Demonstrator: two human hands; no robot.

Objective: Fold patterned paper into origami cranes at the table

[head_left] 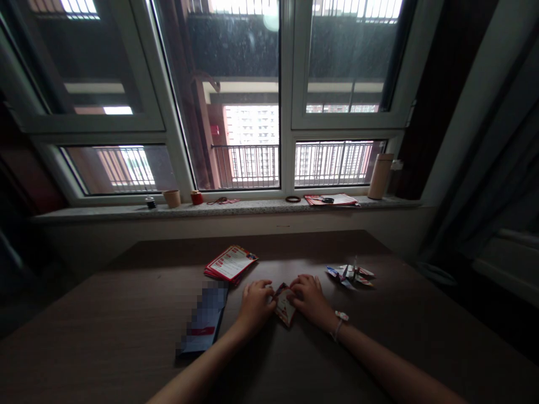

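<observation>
- Centrally, on the dark brown wooden table (135, 320), a small kite-shaped piece of folded, printed red-and-white paper (285, 310) lies between the hands; likely light, crisp along its folds and easily creased, so best taken gently by its side edges.
- Left hand (255, 304), at 9 o'clock of it: fingers bent, tips touching that edge, forearm running back toward 7.
- Right hand (310, 297), at 3 o'clock: fingers curled over the opposite edge, forearm toward 4. The hands stand apart; whether they pinch or merely press, I cannot tell.
- At 2 o'clock, multicoloured folded paper pieces (347, 275); near 11, stacked red-bordered white cards (232, 264).
</observation>
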